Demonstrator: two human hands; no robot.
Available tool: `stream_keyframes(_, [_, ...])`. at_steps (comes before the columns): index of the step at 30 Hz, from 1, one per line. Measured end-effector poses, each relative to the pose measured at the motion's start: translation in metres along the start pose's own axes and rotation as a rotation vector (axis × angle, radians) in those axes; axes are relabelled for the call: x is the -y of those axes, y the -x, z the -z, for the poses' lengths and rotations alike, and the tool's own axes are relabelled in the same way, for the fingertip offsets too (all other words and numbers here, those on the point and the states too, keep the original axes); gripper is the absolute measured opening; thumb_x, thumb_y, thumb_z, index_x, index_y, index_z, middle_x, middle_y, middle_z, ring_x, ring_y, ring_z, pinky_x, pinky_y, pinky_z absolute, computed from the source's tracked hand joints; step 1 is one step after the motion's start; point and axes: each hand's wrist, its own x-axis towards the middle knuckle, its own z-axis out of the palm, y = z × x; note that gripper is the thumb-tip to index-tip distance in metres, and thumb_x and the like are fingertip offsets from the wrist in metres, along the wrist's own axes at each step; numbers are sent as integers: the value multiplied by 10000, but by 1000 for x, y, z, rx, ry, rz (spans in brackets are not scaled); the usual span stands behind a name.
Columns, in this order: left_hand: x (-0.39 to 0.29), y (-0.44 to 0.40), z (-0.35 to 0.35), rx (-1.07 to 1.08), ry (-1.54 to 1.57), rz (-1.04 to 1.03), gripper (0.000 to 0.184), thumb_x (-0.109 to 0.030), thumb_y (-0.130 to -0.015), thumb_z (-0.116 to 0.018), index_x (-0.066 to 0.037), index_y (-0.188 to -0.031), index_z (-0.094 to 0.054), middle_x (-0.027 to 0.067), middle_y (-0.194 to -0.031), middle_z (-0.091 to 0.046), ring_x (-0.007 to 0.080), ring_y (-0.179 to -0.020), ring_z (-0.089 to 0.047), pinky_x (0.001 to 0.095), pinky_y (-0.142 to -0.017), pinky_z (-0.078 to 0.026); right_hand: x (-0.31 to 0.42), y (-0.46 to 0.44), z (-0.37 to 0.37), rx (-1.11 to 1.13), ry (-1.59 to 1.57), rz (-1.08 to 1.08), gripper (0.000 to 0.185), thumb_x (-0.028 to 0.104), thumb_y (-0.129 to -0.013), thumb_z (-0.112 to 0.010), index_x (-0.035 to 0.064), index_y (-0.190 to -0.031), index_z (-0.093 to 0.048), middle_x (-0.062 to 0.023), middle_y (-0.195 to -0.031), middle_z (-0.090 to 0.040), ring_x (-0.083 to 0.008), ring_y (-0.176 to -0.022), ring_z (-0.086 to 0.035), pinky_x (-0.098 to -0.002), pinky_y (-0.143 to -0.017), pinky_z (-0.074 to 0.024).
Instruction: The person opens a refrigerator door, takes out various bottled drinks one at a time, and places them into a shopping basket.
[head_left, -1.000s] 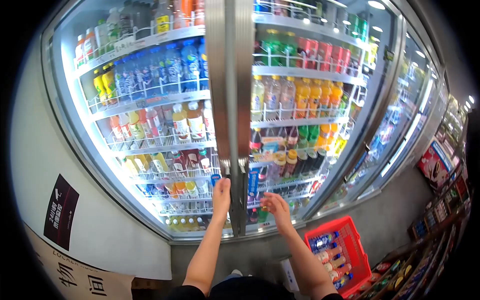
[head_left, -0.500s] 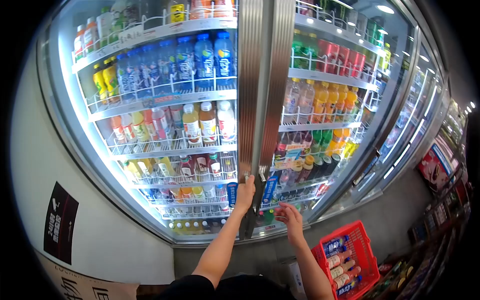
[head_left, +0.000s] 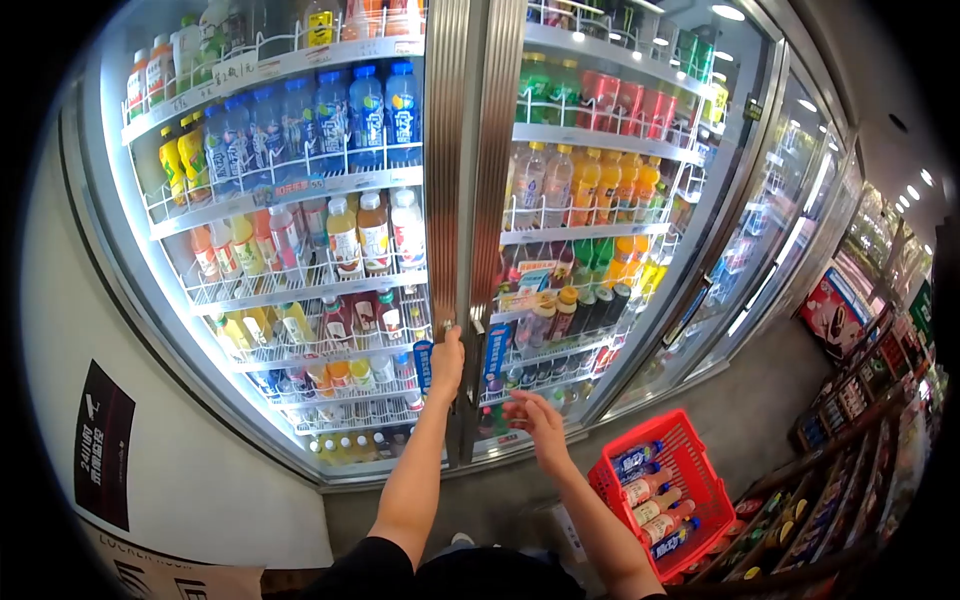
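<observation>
My left hand (head_left: 447, 365) is closed round the handle on the left glass fridge door, at the edge of its metal frame (head_left: 452, 200). That door looks shut, with rows of bottled drinks behind the glass. My right hand (head_left: 537, 420) is empty, fingers apart and slightly curled, in front of the lower part of the right fridge door. Beside my right forearm is a red shopping basket (head_left: 712, 505) holding several bottles, among them a blue-labelled bottle (head_left: 636, 458) and a pink drink bottle (head_left: 668, 522). Whether the basket hangs from my arm or stands on the floor, I cannot tell.
Blue drink bottles (head_left: 368, 112) fill an upper shelf on the left. Orange drink bottles (head_left: 605, 185) and red cans (head_left: 630, 105) stand behind the right door. A white wall (head_left: 190, 430) lies to the left. Stocked shelves (head_left: 830, 480) stand at the lower right.
The view has turned to the right, so the fridge and both hands sit further left. My left hand stays on the handle; my right hand remains open near the right door.
</observation>
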Motion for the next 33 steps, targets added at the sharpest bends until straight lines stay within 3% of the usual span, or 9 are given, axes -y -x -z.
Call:
stream_keyframes(4, [-3, 36, 0, -38, -32, 1, 644, -515, -926, -442, -88, -452, -353, 3, -444, -325, 152, -437, -315, 365, -479, -232, 8, 3, 18, 38, 13, -10, 363, 253, -1032, -424, 24, -1282, -556, -127, -1119, -662, -212, -1006, -633, -349, -882, -502])
stream_keyframes(5, [-6, 48, -1, -21, -63, -28, 630, -490, -949, -407, -132, -444, -292, -10, -439, -302, 127, -419, -318, 297, -467, -264, 12, 2, 21, 37, 17, -6, 363, 254, -1032, -423, 23, -1279, -556, -126, -1116, -662, -211, -1005, -633, -349, -883, -502])
stream_keyframes(10, [4, 102, -1, -86, -23, -97, 607, -484, -962, -408, -151, -473, -274, -25, -451, -285, 111, -430, -306, 286, -471, -261, 17, 20, 25, 89, 27, -32, 357, 254, -1029, -429, 22, -1269, -556, -116, -1111, -660, -195, -998, -638, -322, -863, -507])
stream_keyframes(11, [4, 112, 0, -114, -1, -96, 615, -456, -963, -433, -123, -460, -312, -14, -444, -313, 115, -434, -324, 300, -473, -261, 17, 26, 25, 95, -24, -35, 329, 203, -1036, -433, 8, -1262, -571, -106, -1083, -661, -149, -954, -626, -267, -821, -506])
stream_keyframes(25, [5, 269, 30, -321, 129, -102, 447, -359, -973, -501, -89, -622, -442, -37, -550, -368, 73, -504, -352, 266, -490, -269, 34, 105, 36, 260, -20, -26, 343, 217, -1021, -444, -4, -1255, -564, -123, -1086, -657, -165, -961, -625, -296, -835, -516])
stream_keyframes(28, [5, 317, 40, -444, 108, -154, 439, -348, -989, -476, -143, -616, -367, -41, -567, -325, 87, -512, -337, 278, -507, -271, 29, 123, 30, 321, -32, -47, 339, 214, -1024, -437, -2, -1253, -564, -119, -1095, -654, -168, -975, -626, -299, -840, -513])
stream_keyframes(30, [12, 352, 55, -431, 129, -169, 345, -319, -998, -483, -89, -740, -467, -26, -636, -390, 97, -576, -385, 266, -551, -309, 25, 134, 20, 354, -52, -50, 334, 214, -1025, -435, 2, -1247, -567, -114, -1092, -656, -168, -977, -627, -299, -840, -512])
stream_keyframes(32, [-5, 393, 50, -798, -104, -268, 229, -262, -990, -531, -40, -944, -495, -1, -736, -449, 121, -668, -439, 260, -639, -369, 22, 144, 11, 403, -57, -72, 331, 215, -1025, -437, 5, -1242, -572, -111, -1089, -657, -168, -977, -628, -299, -840, -509])
stream_keyframes(33, [-1, 402, 58, -902, -180, -450, 258, -190, -970, -572, -21, -1116, -444, 34, -890, -479, 141, -778, -465, 278, -741, -404, 21, 150, 6, 418, -69, -95, 317, 206, -1025, -443, 17, -1239, -581, -93, -1080, -661, -152, -968, -622, -286, -828, -501])
